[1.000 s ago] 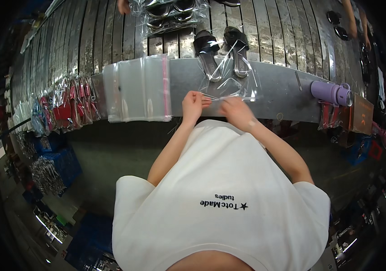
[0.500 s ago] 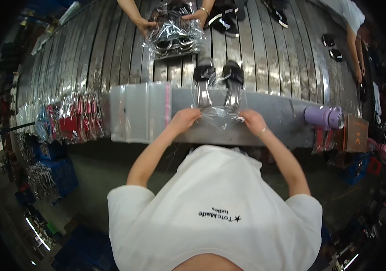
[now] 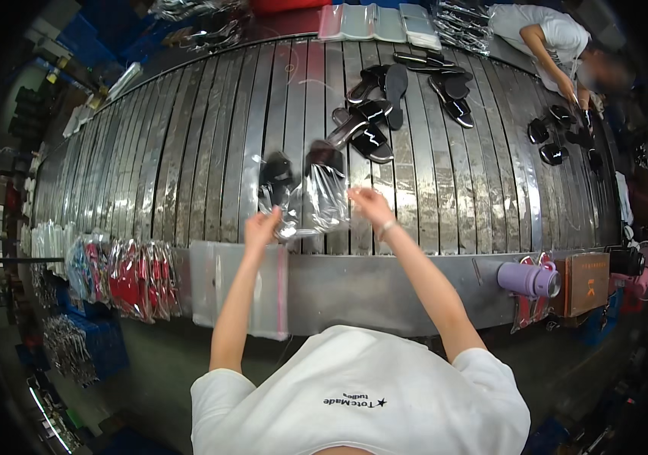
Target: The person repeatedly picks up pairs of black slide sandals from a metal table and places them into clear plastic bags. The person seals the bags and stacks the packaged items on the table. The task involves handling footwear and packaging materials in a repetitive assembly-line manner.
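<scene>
My left hand (image 3: 263,225) pinches the near left edge of a clear plastic bag (image 3: 305,226). Inside the bag lies a pair of black slide sandals, the left sandal (image 3: 276,176) and the right sandal (image 3: 325,161), side by side with toes pointing away from me. At the bag's right edge, my right hand (image 3: 370,206) has its fingertips closed on the film. The bag is over the slatted metal surface, slightly blurred by motion; whether it rests there I cannot tell. Loose black sandals (image 3: 373,142) lie beyond it to the right.
Flat clear bags (image 3: 239,292) lie on the metal ledge (image 3: 354,292) before me. Red wrapped packages (image 3: 142,279) hang at left. A purple bottle (image 3: 525,280) and brown box (image 3: 586,284) stand at right. A co-worker (image 3: 548,45) handles sandals at far right.
Both hands have carried the bagged sandals forward and left, from the ledge over the slats. My view has tilted up. The other person's hands and bagged sandals opposite are gone from view.
</scene>
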{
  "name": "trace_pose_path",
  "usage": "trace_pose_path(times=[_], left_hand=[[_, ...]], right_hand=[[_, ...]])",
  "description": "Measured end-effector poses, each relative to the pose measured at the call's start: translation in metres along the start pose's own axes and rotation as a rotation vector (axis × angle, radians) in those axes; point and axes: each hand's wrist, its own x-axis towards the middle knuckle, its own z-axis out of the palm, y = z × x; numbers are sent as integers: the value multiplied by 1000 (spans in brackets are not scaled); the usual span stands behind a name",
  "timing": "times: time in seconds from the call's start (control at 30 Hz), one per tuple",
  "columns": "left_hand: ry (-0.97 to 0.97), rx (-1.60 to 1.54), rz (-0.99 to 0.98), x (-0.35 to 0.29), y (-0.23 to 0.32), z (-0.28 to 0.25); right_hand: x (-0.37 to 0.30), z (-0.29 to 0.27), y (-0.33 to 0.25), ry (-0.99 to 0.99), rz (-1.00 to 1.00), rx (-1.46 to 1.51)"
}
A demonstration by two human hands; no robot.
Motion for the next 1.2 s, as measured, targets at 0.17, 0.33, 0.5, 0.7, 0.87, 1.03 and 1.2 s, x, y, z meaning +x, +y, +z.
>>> trace_pose_path(times=[0.17,0.33,0.5,0.7,0.87,1.03,1.2], left_hand=[[23,514,178,159,-15,-43],[203,1324,82,159,-22,-68],[89,-70,151,71,-9,-39],[-945,-1253,-254,-84,-30,66],[-364,-742,-353,-143,-78,66],[92,-381,-163,-157,-121,54],[216,-57,-56,-164,-146,45]], right_hand=[[193,-58,20,452,115,383],[160,-43,-27,424,-129,-115],[19,-20,-124,13,-410,-614],[-99,-11,-134,-332,-640,-785],[-138,-25,-47,-201,-847,-1251],[-184,-38,73,33,2,-1390],[-174,-29,117,-186,84,-804]])
